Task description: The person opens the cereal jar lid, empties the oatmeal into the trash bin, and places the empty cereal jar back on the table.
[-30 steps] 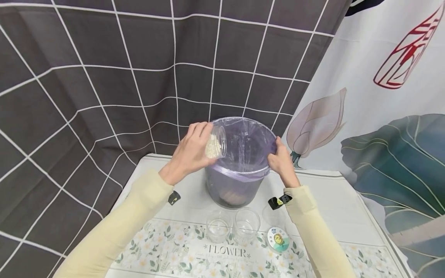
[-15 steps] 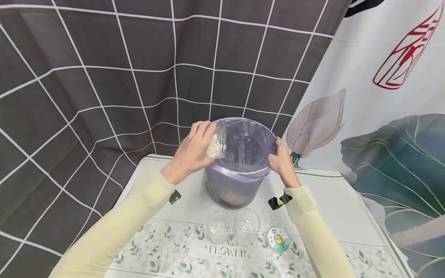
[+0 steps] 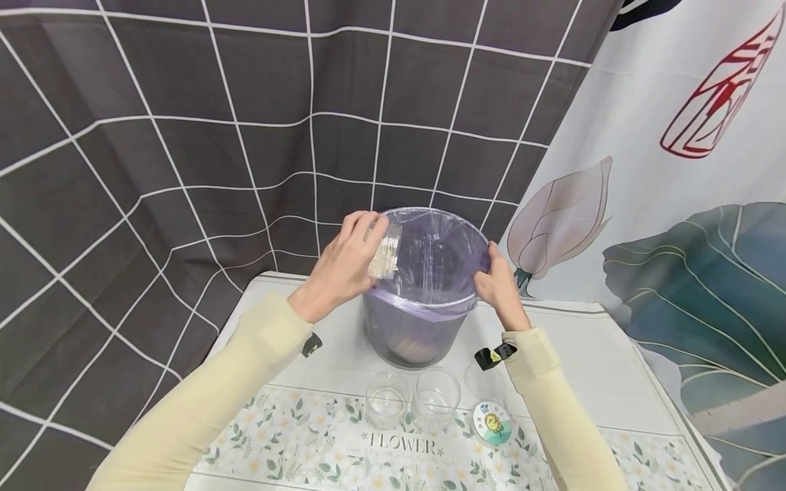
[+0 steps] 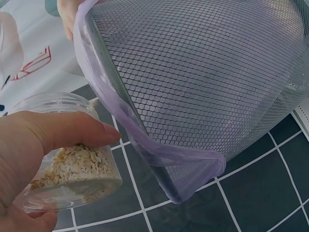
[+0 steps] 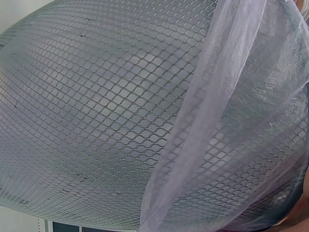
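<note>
A clear jar (image 3: 389, 254) lies tilted at the left rim of a mesh waste bin (image 3: 417, 331), its mouth towards the inside. My left hand (image 3: 344, 267) grips the jar from the left. Pale flakes that look like rolled oats (image 4: 79, 166) lie along the jar's lower side in the left wrist view. A thin purple bin bag (image 4: 113, 104) lines the bin and folds over its rim. On the far right, my right hand (image 3: 499, 286) grips the bagged rim, thumb on the inner side. The right wrist view shows mostly mesh and bag; the hand is barely visible there.
Two clear containers (image 3: 387, 402) stand side by side in front of the bin. A round lid with a sunflower picture (image 3: 492, 423) lies right of them, beside a faint clear outline. A dark grid curtain (image 3: 245, 157) hangs close behind the table (image 3: 552, 354).
My left hand has shifted slightly right and tipped the jar further towards the bin, so less of its contents shows. The right hand and the bin have stayed put.
</note>
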The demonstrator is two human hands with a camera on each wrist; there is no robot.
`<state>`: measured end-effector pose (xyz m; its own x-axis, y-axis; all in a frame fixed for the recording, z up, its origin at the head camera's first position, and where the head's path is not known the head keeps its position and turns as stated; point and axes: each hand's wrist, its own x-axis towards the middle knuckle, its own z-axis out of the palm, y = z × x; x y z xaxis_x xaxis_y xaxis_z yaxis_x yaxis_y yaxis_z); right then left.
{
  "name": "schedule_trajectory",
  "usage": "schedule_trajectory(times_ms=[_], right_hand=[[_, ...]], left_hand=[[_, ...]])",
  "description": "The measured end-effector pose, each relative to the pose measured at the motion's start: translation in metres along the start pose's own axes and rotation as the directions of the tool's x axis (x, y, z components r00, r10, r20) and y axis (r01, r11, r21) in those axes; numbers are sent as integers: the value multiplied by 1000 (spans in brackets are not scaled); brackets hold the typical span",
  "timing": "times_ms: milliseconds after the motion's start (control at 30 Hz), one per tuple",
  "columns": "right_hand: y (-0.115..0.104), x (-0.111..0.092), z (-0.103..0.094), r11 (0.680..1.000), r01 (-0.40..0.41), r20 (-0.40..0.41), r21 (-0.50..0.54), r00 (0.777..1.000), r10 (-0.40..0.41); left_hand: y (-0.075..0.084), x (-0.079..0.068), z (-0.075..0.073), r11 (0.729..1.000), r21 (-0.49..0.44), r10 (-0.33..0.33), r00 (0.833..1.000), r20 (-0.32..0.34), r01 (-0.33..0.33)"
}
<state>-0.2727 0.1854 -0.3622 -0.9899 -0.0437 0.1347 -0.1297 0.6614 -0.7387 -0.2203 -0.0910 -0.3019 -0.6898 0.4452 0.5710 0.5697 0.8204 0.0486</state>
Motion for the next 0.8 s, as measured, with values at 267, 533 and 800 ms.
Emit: schedule_trajectory(times_ms=[267,533,800], right_hand=[[2,0,-1,999,-11,0,-31,1000,11],[1,0,-2,999,-14,-2,-39,1000,14],[2,1,0,999,-9,0,-37,1000,9]], left_hand=[[0,1,4,999,27,40,999,-10,-40],[-2,3,6,995,60,78,997,-8,-77],[-1,2,6,990,102,92,996,13,-93]])
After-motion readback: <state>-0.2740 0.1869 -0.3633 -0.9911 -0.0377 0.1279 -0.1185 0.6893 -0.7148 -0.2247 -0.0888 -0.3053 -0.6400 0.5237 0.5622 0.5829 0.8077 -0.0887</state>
